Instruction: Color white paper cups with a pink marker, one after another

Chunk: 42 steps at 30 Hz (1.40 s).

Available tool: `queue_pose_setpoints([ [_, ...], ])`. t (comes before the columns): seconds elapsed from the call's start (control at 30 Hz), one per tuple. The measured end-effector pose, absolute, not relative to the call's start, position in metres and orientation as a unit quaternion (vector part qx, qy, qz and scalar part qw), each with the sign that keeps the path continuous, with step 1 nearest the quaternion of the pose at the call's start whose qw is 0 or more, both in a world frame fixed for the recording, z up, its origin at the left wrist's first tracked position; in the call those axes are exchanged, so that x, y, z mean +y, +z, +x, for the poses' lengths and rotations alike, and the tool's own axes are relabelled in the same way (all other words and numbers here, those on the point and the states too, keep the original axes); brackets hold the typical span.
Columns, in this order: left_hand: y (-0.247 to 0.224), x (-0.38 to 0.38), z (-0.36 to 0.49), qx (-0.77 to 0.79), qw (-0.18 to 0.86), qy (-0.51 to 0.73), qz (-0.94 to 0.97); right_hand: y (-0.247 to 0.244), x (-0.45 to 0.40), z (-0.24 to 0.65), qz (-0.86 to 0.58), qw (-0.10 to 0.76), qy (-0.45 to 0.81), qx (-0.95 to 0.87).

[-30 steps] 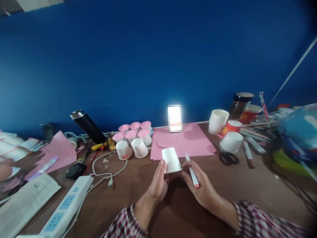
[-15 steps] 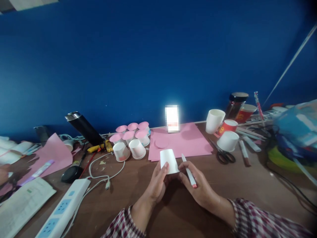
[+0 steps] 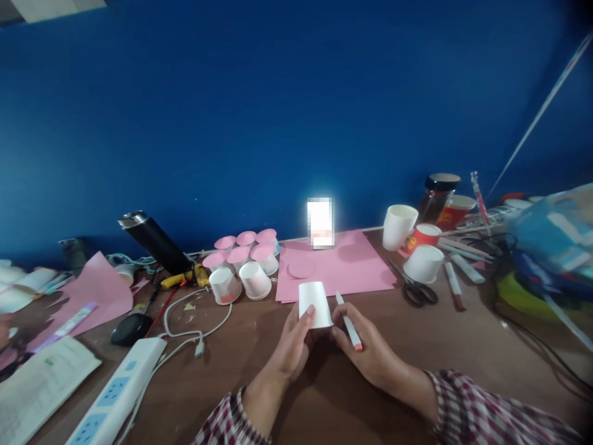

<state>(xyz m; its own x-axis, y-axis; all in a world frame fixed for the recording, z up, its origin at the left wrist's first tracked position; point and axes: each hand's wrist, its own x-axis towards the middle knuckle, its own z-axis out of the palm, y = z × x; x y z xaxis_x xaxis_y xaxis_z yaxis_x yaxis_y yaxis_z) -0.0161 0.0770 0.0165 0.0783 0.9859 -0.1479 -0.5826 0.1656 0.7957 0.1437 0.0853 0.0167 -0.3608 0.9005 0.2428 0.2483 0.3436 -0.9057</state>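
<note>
My left hand (image 3: 293, 346) is closed around a white paper cup (image 3: 315, 304), its thumb across the near side and the wider rim facing down. Close beside it, my right hand (image 3: 368, 340) grips a white marker with a pinkish-red end (image 3: 351, 327), the other end pointing up and away. Its fingertips are near the cup's rim; whether they touch it I cannot tell. Beyond the cup lie pink paper sheets (image 3: 352, 266) with a pink paper disc (image 3: 301, 267) on top. Left of them stand several upside-down cups (image 3: 255, 281), most of them topped in pink.
Scissors (image 3: 419, 293), a white cup (image 3: 423, 264) and several markers (image 3: 454, 281) lie on the right. To the left are a black flask (image 3: 155, 241), a white cable (image 3: 185, 337) and a power strip (image 3: 115, 392). A bright blurred-out screen (image 3: 320, 222) stands against the blue wall.
The marker's tip has shifted slightly left and down, nearer the cup. Both hands keep their hold, and the whole view has shifted a little.
</note>
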Motion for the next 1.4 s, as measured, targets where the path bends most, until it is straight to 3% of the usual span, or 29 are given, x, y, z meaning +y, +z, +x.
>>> queue_pose_setpoints([
  [0.33,0.0087,0.0793,-0.0204,0.372,0.675,0.57,0.283,0.016,0.0863,0.1445,-0.418,0.355,0.421,-0.722],
  [1.4,0.0143,0.0776,-0.0191,0.373,0.681,0.564,0.282,0.0164,0.086,0.1433,-0.426,0.355,0.41,-0.724],
])
